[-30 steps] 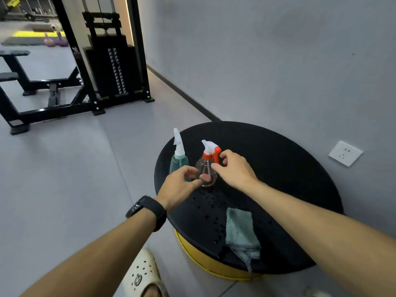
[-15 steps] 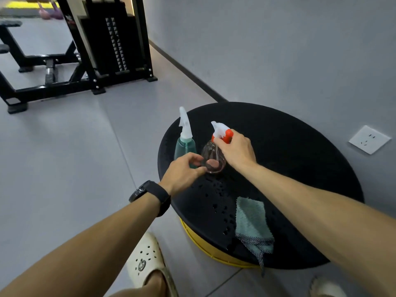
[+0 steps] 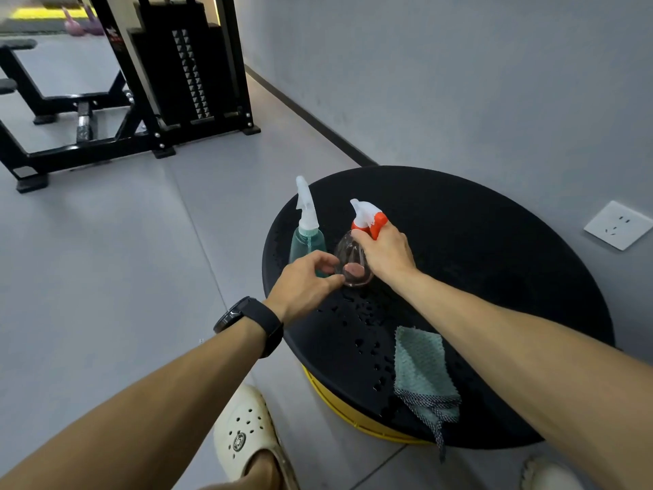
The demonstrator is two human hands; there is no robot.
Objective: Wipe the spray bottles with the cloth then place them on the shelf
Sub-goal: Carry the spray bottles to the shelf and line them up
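Two spray bottles stand on a round black surface (image 3: 494, 249). The clear bottle (image 3: 349, 256) has a white and orange trigger head; my right hand (image 3: 387, 254) grips it at the neck. My left hand (image 3: 305, 281) pinches the lower part of the same bottle, a fingertip showing through the clear wall. Just left of it stands the teal bottle (image 3: 306, 238) with a tall white nozzle, partly behind my left hand. A teal cloth (image 3: 422, 374) lies folded near the front edge, one corner hanging over. Water drops dot the surface between bottle and cloth.
The black surface sits on a yellow base (image 3: 339, 408) against a grey wall with a white socket (image 3: 616, 225). A black weight machine (image 3: 183, 65) and bench frame stand on the grey floor at the back left. My white clog (image 3: 243, 440) is below.
The view has shifted slightly and the camera moved closer. Both hands stay on the clear bottle; my right hand has settled lower around its neck.
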